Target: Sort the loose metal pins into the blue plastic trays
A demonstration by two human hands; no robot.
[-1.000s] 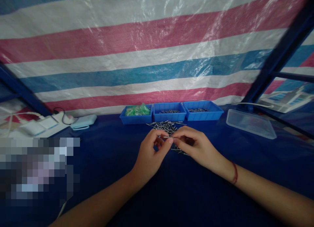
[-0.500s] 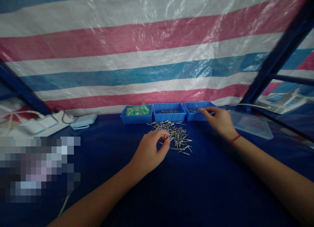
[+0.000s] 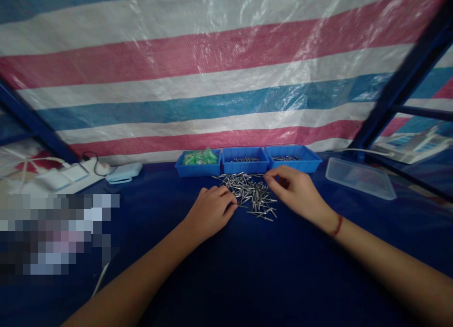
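A loose pile of silver blind rivets lies on the dark blue tabletop. At the pile's left side is my left hand, thumb and fingers closed together; a thin rivet pin pokes out from the fingertips. My right hand is over the pile's far right edge, thumb and forefinger pinched on the end of a rivet. Behind the pile stand a middle blue bin and a right blue bin, each with rivets inside.
A left blue bin holds a green plastic bag. To the right lies a clear plastic lid. On the left are a power strip with plugs and a light blue case. A striped tarp hangs behind.
My right hand has come back from the right bin, moving left and nearer to the rivet pile. My left hand has shifted slightly left, its fingers lower beside the pile.
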